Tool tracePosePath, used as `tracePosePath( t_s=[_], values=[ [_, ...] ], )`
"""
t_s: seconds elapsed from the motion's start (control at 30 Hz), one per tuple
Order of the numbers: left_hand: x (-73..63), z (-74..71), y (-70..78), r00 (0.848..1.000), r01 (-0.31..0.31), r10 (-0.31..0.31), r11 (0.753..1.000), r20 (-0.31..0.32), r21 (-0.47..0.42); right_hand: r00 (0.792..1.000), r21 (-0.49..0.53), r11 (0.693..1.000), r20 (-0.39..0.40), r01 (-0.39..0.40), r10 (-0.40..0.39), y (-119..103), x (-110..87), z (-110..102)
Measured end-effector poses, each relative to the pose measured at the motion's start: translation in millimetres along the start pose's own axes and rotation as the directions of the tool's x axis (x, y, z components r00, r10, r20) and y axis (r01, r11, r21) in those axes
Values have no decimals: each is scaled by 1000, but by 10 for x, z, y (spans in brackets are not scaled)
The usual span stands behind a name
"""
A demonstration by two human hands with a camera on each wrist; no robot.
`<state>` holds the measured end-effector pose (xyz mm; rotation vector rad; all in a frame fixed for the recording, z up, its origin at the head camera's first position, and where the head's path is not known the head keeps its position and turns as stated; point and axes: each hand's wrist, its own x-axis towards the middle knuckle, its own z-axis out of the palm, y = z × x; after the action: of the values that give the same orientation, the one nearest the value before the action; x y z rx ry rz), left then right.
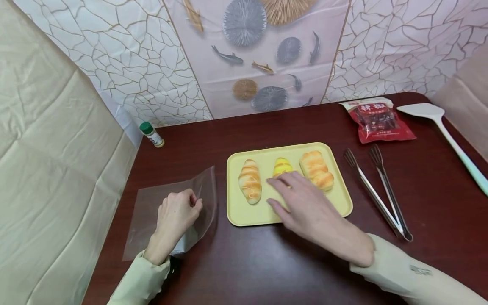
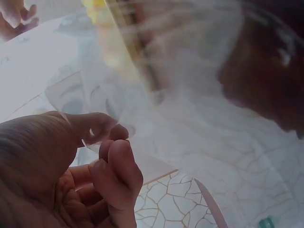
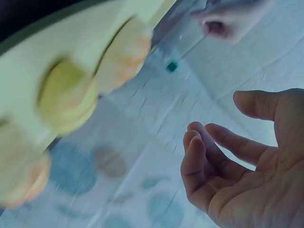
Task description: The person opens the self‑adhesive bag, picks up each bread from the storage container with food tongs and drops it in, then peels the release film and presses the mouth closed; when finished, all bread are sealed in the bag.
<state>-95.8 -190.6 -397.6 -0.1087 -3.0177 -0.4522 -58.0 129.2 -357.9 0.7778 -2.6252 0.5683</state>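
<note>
My left hand (image 1: 177,214) pinches the edge of a clear plastic bag (image 1: 148,212) between thumb and curled fingers; the left wrist view shows the film of the bag (image 2: 190,109) spreading out from the fingertips. Over the front of a yellow tray (image 1: 236,216) hovers my right hand (image 1: 305,203), its fingers loosely bent and nothing between them. On the tray lie a long striped bread roll (image 1: 250,182), a yellow bread (image 1: 282,166) partly hidden by the right hand, and a lumpy golden bread (image 1: 317,169). The right wrist view has the yellow bread (image 3: 66,97) apart from the fingers.
Metal tongs (image 1: 385,195) lie spread right of the tray. Behind them are a red food packet (image 1: 381,120) and a white spatula (image 1: 450,131) along the right edge. A green-capped jar (image 1: 151,134) stands at the back left. Cloth hangs behind and at both sides.
</note>
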Motion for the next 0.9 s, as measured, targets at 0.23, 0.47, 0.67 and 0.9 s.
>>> tracePosePath(
  t_s=[0.23, 0.47, 0.67, 0.9],
  values=[
    [31, 47, -15, 1000, -25, 25, 999, -14, 22, 979, -16, 986, -119, -168, 165, 408, -356, -274],
    [44, 79, -27, 1000, -25, 25, 999, -13, 25, 903, -70, 905, -134, -421, 409, 942, -755, -431],
    [49, 90, -30, 1000, -23, 23, 1000, -13, 8, 803, -136, 796, 2, -590, 596, 1332, -972, -487],
    [45, 94, -49, 1000, -24, 24, 1000, -8, -9, 713, -222, 727, 153, -650, 684, 1558, -1108, -463]
  ],
)
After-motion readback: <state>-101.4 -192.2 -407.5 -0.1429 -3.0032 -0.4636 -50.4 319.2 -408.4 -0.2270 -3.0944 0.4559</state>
